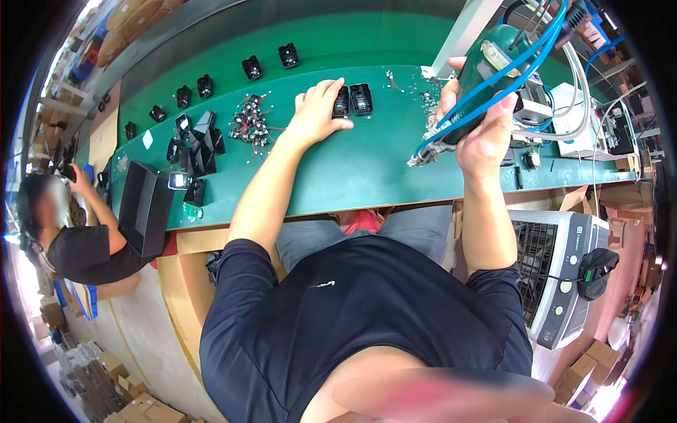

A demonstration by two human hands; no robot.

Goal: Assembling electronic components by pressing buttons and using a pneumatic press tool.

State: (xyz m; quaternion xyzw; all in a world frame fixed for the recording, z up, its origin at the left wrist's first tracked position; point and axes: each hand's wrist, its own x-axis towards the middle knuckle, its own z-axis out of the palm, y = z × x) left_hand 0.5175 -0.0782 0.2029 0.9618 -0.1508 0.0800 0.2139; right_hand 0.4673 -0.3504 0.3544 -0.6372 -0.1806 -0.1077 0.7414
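My left hand is at the middle of the green bench, thumb and fingers closed about a small black plastic housing lying on the surface. Touching or nearly touching it on the right is a second black housing, its open inside facing up. My right hand grips a dark green powered screwdriver with blue hoses along it. Its metal tip points down and left, apart from both housings. Scattered small metal bits lie on the bench behind the tip.
Left of my left arm are a pile of wired small parts and a heap of black casings. Several black housings stand in a row at the back. A black bin is near a seated co-worker. White equipment stands right.
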